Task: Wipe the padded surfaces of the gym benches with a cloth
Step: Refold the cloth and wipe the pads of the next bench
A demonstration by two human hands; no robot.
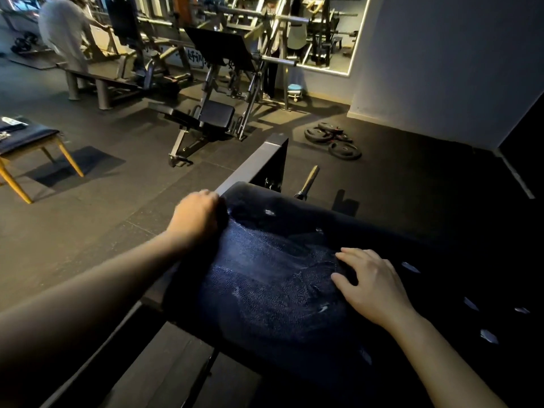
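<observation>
Cloth (273, 278), dark blue, lies spread over the left part of the near bench pad (441, 275). Left hand (197, 219) grips the cloth's far-left edge with fingers curled over it. Right hand (371, 285) presses the cloth's right side with fingers extended and flat. Judged progress: wiping of this pad is under way and its right portion is uncovered. The far bench (216, 116) probably remains to be wiped.
</observation>
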